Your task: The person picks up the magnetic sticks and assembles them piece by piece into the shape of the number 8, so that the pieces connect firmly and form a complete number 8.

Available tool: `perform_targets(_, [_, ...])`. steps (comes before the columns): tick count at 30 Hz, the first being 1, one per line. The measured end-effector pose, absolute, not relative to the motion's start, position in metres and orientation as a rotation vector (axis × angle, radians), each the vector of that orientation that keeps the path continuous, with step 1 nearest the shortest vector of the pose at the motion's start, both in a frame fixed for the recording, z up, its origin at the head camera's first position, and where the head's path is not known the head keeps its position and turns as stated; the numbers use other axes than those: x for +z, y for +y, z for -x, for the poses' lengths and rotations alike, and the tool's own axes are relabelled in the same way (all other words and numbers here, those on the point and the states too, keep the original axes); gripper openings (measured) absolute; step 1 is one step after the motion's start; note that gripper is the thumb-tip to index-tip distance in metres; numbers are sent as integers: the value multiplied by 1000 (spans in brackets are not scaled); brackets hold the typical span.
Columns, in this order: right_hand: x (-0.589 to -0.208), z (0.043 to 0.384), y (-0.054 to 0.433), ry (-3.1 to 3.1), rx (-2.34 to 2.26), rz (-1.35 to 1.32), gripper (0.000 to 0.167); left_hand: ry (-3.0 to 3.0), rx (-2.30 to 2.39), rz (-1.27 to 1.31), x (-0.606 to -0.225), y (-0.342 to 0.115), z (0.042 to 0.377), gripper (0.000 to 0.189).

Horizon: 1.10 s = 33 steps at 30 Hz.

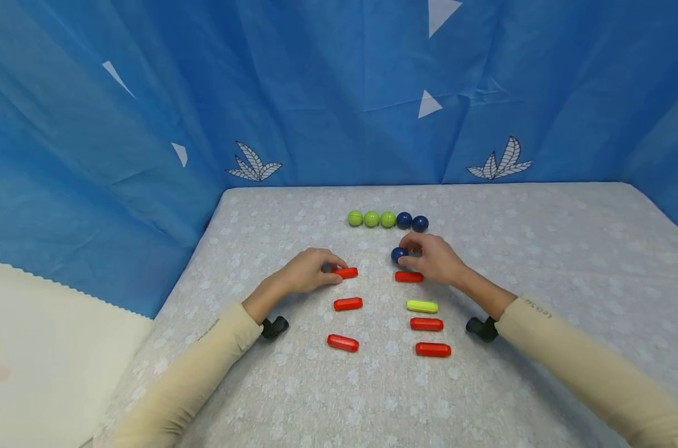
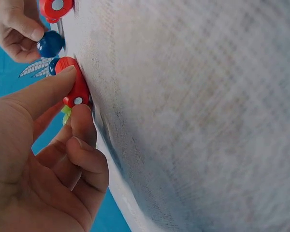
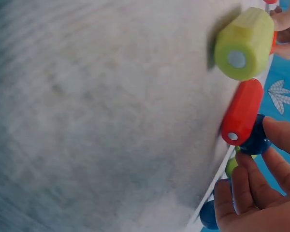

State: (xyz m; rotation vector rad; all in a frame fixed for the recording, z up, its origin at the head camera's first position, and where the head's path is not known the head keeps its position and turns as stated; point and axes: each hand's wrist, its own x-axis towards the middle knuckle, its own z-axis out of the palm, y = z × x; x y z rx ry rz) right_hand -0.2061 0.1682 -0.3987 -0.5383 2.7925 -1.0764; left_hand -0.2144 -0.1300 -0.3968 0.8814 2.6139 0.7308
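Note:
My left hand (image 1: 312, 271) pinches a short red rod (image 2: 78, 86) between thumb and fingers, low over the tablecloth. The rod has a silvery disc in its end. To the right, my right hand (image 1: 436, 257) pinches a dark blue ball (image 1: 398, 255) with thumb and fingertips. Just in front of that ball lies another red rod (image 1: 409, 277); in the right wrist view it overlaps part of the ball. A yellow-green rod (image 3: 244, 46) lies nearer my body on the right side.
Behind the hands runs a row of three green balls (image 1: 371, 219) and two dark blue balls (image 1: 404, 220). Two red rods (image 1: 348, 303) lie on the left, two more (image 1: 426, 324) on the right. The patterned tablecloth (image 1: 249, 386) reaches a blue curtain (image 1: 339, 93).

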Motion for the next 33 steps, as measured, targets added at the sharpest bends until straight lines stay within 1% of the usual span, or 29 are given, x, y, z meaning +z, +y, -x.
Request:
perform_targets(5, [-403,205,167,2777,-1047,539,26,2609,730,-878,-399,-131,214,31])
perform_targets(22, [-399,206,167,2768,-1031,545,26,2605,768,-920,-400,-133,217,30])
perform_targets(28, [-400,207,166,2772,-1011,543,27,2572,905,-917,-398,-128,225,28])
perform_targets(33, [-399,207,166,2775,-1005,532,27,2576,891,-929,-393,-114,235,26])
